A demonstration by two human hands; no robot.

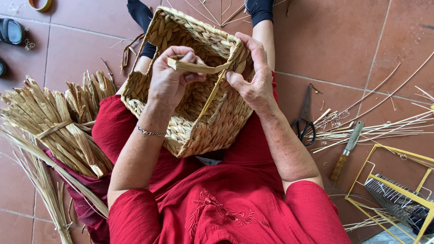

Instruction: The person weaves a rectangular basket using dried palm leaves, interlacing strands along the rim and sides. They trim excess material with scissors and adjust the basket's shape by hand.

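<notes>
While one woven straw basket [199,113] rests tilted on the red-clothed lap, mouth toward the camera, both hands work at its upper rim. Left hand [169,79]: closed, fingers pinching one flat straw strip [194,67] that runs across the basket mouth. Right hand [253,81]: thumb and fingers clamped on the rim at the far right corner, where the strip's end meets the weave. One thin bracelet [150,132] on the left wrist. Floor, person's left: two bundles of dried straw [54,126], the nearer tied with a straw band, plus loose long stalks trailing below. Floor, person's right: one pair of black-handled scissors [305,119], one wooden-handled knife [346,151], one loose scatter of thin reeds [375,129], one yellow wire frame [393,190]. Two dark-socked feet just beyond the basket
</notes>
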